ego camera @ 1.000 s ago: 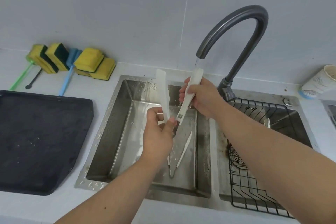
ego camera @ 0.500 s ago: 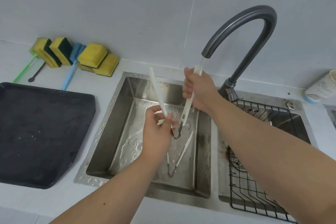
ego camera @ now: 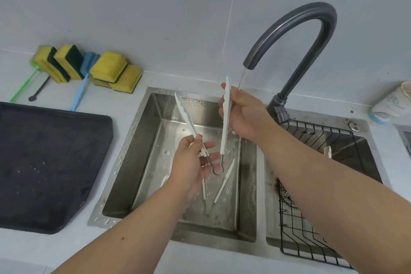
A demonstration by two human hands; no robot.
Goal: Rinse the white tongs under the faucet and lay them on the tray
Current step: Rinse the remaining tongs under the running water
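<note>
Over the stainless steel sink basin (ego camera: 155, 162) our left hand (ego camera: 189, 162) pinches one arm of the white plastic tongs (ego camera: 225, 122); our right hand (ego camera: 244, 115) grips the other. Beyond, the grey curved faucet (ego camera: 289, 35) runs just beside them: shift them under the stream. The black flat tray (ego camera: 55, 162) is left of the basin.

Hidden and cut-off parts around the sink (ego camera: 142, 140)

Left of the sink, the black tray (ego camera: 55, 162) ran off the picture's left edge. Over the sink, the left hand (ego camera: 189, 162) covered the lower part of one arm of the white tongs (ego camera: 225, 118), and the right hand (ego camera: 244, 113) wrapped the middle of the other arm. In the sink, a second pair of tongs (ego camera: 222, 184) lay partly behind the left hand. Right of the sink, the paper cup (ego camera: 393, 102) and the wire rack (ego camera: 311, 229) were clipped or covered by the right forearm. Water on the right hand was too faint to judge.
</note>
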